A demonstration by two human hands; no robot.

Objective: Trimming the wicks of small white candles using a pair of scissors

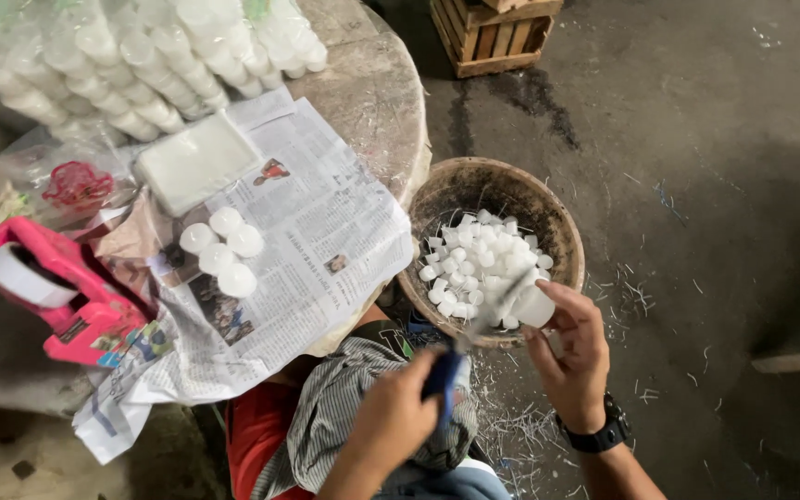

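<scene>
My left hand (391, 417) grips the blue handle of a knife (444, 375); its blurred blade reaches up toward a small white wax cup (536, 306). My right hand (571, 356), with a black watch on its wrist, pinches that cup over the near rim of a worn round bowl (488, 176). The bowl holds several small white wax pieces (474, 264). Both hands hover above my lap, where a striped cloth (335, 407) lies.
A newspaper (326, 231) on the round stone table (377, 93) carries several white wax discs (219, 245) and a white block (196, 162). Bagged white cups (141, 56) sit behind, a pink tape dispenser (57, 287) to the left, and a wooden crate (493, 32) on the shaving-strewn floor.
</scene>
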